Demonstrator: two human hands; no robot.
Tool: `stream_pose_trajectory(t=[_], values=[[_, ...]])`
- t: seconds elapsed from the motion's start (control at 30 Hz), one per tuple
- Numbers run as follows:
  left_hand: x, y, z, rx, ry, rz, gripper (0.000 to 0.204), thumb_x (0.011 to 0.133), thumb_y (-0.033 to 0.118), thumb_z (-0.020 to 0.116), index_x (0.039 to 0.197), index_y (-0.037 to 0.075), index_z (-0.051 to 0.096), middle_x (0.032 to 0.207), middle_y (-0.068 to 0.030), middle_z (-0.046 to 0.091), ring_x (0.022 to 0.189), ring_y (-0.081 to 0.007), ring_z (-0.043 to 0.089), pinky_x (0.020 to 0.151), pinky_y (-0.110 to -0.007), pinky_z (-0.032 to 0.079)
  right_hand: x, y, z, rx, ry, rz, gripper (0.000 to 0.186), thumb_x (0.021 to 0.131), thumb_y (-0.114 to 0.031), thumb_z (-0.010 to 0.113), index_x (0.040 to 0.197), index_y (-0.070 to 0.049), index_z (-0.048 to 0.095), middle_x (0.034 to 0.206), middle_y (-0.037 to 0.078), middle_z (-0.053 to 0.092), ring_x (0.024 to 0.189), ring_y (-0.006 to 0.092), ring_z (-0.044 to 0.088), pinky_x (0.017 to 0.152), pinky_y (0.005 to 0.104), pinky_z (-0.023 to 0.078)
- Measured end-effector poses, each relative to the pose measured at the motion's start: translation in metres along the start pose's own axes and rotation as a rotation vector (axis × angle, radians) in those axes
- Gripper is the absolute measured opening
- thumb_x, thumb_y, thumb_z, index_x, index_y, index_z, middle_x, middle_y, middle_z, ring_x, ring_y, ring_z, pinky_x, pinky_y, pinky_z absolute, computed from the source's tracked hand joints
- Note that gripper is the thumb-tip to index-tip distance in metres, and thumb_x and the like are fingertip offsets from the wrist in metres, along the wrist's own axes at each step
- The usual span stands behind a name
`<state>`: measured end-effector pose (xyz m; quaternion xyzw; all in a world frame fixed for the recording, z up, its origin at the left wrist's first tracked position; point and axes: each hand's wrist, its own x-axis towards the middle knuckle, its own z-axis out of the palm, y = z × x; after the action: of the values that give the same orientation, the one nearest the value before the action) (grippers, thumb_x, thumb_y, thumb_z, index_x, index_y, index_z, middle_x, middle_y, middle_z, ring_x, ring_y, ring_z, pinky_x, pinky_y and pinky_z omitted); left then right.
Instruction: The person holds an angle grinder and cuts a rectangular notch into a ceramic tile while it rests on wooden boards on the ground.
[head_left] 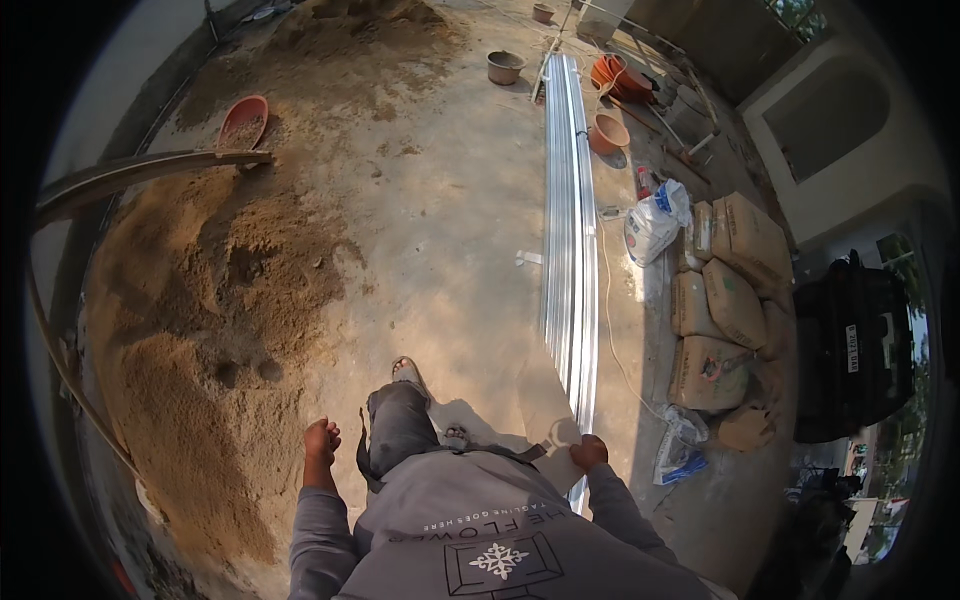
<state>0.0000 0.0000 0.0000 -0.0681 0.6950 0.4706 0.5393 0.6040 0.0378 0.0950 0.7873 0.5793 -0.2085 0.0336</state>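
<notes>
My left hand (321,440) hangs at my side beside the sand pile, its fingers curled in and nothing visible in them. At my right side, my right hand (589,453) is closed at the edge of a flat grey-brown panel (545,395) with a rounded, loop-like part close to my fingers. I cannot make out its exact kind. The panel covers part of a bundle of long silvery metal profiles (570,220) lying on the floor. My right fingertips are partly hidden.
A sand pile (220,330) spreads along the left, with a wooden plank (150,172) and a red basin (243,122) by it. Filled sacks (735,300) and a white bag (657,222) stand at the right. Buckets (507,67) and an orange hose coil (622,78) lie farther off.
</notes>
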Motion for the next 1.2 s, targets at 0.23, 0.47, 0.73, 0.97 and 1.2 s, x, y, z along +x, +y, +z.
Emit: stream_pose_trajectory(t=[0.23,0.47,0.73,0.97,1.2], values=[[0.141,0.093,0.116,0.074,-0.068,-0.029,0.017,0.094,0.022,0.058,0.098,0.006,0.057,0.077,-0.0023,0.058,0.062,-0.0119,0.054,0.047,-0.026,0.041,0.17,-0.16,-0.104,0.151,0.083,0.0,0.03,0.077,-0.026,0.073,0.08,0.003,0.065,0.069,0.017,0.064,0.061,0.0258,0.059,0.06,0.0378,0.045],[0.14,0.264,0.463,0.473,-0.55,0.092,0.043,0.094,0.044,0.056,0.111,0.004,0.059,0.094,-0.0052,0.061,0.079,-0.0147,0.054,0.065,-0.031,0.045,0.293,-0.331,-0.272,0.775,0.031,-0.058,0.017,0.086,-0.01,0.066,0.094,0.004,0.065,0.086,0.003,0.065,0.072,0.0094,0.055,0.064,0.0273,0.044],[0.212,0.358,0.735,-0.308,-0.645,-0.389,0.094,0.09,0.076,0.028,0.147,0.002,0.03,0.146,-0.0163,0.042,0.131,-0.031,0.044,0.106,-0.047,0.036,0.492,-0.437,-0.329,0.988,-0.077,-0.239,0.018,0.088,-0.009,0.064,0.1,0.004,0.065,0.092,0.005,0.067,0.08,0.0096,0.059,0.073,0.0246,0.048],[0.21,0.585,0.856,-0.379,-0.42,0.191,0.094,0.091,0.075,0.028,0.133,-0.007,0.047,0.126,-0.015,0.057,0.118,-0.0225,0.052,0.101,-0.033,0.041,0.708,-0.522,-0.39,1.035,-0.12,-0.462,0.028,0.091,-0.017,0.066,0.109,0.004,0.063,0.099,0.006,0.067,0.086,0.0108,0.06,0.078,0.0265,0.049],[0.289,0.748,0.964,-0.408,-0.241,0.607,0.076,0.1,0.06,0.028,0.11,-0.009,0.059,0.098,-0.0067,0.06,0.089,-0.0161,0.053,0.084,-0.03,0.043,0.901,-0.632,-0.445,1.056,-0.222,-0.553,0.033,0.095,-0.026,0.063,0.109,0.004,0.064,0.097,0.003,0.065,0.086,0.0098,0.057,0.076,0.026,0.047]])
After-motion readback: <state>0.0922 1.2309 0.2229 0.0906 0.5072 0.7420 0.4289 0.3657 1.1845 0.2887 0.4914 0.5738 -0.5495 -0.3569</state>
